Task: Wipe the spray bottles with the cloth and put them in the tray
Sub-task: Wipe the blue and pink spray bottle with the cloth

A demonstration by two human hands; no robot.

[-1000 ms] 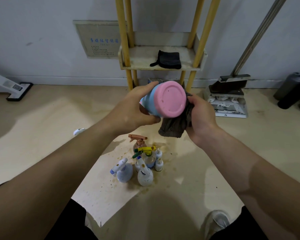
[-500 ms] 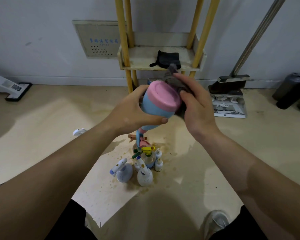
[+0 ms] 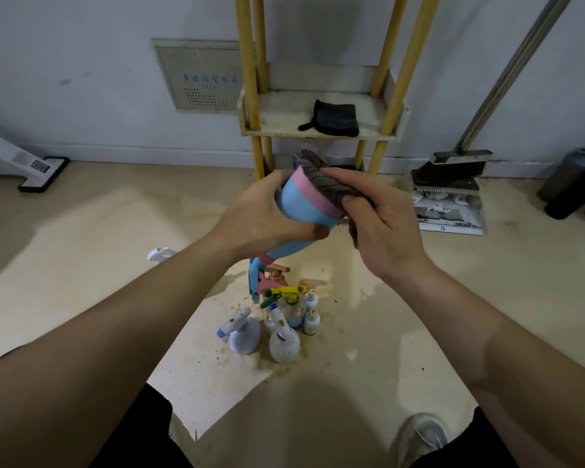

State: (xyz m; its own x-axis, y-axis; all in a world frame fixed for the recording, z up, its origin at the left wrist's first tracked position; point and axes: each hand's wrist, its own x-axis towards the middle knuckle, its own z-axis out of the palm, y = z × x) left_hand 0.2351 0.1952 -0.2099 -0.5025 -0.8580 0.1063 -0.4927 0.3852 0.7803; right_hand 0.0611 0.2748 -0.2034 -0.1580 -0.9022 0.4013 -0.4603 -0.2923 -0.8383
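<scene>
Left hand (image 3: 267, 219) curls its fingers round the upturned blue spray bottle (image 3: 299, 209), pink base up. Right hand (image 3: 384, 231) pinches the grey cloth (image 3: 321, 187) and presses it onto that base. Dirty spray bottles (image 3: 284, 336) stand on the floor below the fingers, well apart.

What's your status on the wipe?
Left hand grips blue bottle, upside down. Right hand holds cloth against its pink base. Other bottles on floor below.

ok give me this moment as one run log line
step: wiping | left hand: grips blue-pink spray bottle, base up | right hand: holds cloth on its pink base | other bottles: on floor
</scene>
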